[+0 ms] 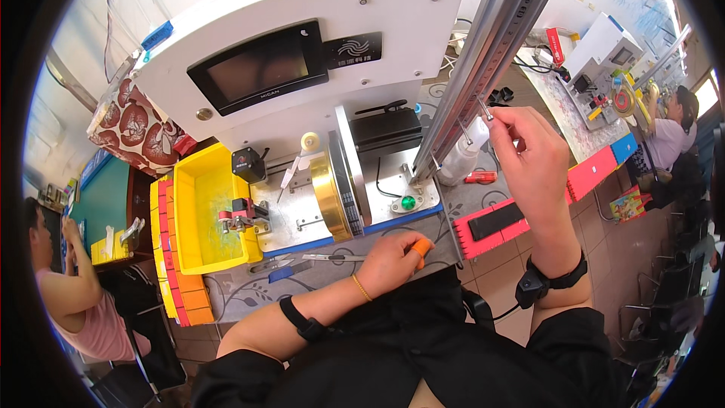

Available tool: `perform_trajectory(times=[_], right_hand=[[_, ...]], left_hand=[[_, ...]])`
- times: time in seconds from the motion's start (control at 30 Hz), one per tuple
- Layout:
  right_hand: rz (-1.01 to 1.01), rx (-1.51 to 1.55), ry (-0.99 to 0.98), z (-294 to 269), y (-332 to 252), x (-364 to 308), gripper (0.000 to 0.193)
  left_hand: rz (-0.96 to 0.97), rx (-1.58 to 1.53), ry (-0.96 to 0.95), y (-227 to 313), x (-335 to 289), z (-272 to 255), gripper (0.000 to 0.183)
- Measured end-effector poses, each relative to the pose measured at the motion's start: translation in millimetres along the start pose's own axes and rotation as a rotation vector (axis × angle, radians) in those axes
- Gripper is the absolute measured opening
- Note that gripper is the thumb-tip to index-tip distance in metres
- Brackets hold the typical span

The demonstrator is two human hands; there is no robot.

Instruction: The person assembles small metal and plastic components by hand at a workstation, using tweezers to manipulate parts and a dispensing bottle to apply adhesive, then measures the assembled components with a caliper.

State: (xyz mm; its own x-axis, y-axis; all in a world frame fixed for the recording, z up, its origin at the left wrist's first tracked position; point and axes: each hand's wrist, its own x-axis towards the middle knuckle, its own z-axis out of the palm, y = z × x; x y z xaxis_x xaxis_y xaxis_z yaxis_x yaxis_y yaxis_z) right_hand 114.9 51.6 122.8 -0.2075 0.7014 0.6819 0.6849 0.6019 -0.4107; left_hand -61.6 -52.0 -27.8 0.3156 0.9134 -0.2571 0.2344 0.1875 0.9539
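Observation:
My right hand (532, 159) is raised beside a tall slanting metal rail (483, 60). Its thumb and forefinger pinch at a thin metal pin (485, 109) that juts from the rail. Lower on the rail sticks out another short metal pin (465, 133). My left hand (391, 263) rests by the near edge of the table, fingers curled in, with an orange finger cot (421, 251) on one fingertip. Whether anything lies inside those fingers is hidden. Beyond it stands a white machine (302, 0) with a gold-rimmed wheel (330, 196).
A yellow bin (204, 249) sits left of the wheel. Tweezers (332, 258) lie near my left hand. A white bottle (462, 155) and a red lighter-like object (481, 177) are by the rail's foot. A black phone-like slab (495, 221) rests on a pink strip. Other people work at both sides.

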Motion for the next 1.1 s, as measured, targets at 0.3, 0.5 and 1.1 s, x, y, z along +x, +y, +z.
perform_trajectory(times=[0.3, 0.5, 1.1], right_hand=[[0.074, 0.071, -0.030, 0.6, 1.2, -3.2, 0.009], [0.021, 0.066, -0.037, -2.6, -4.4, 2.5, 0.010], [0.817, 1.193, -0.374, 42.4, 11.9, -112.8, 0.023]], left_hand=[[-0.137, -0.041, -0.094, 2.6, 0.1, -1.0, 0.027], [-0.138, -0.057, -0.099, 3.2, -1.2, -2.6, 0.027], [-0.290, -0.066, -0.350, 2.2, -11.2, -19.7, 0.027]])
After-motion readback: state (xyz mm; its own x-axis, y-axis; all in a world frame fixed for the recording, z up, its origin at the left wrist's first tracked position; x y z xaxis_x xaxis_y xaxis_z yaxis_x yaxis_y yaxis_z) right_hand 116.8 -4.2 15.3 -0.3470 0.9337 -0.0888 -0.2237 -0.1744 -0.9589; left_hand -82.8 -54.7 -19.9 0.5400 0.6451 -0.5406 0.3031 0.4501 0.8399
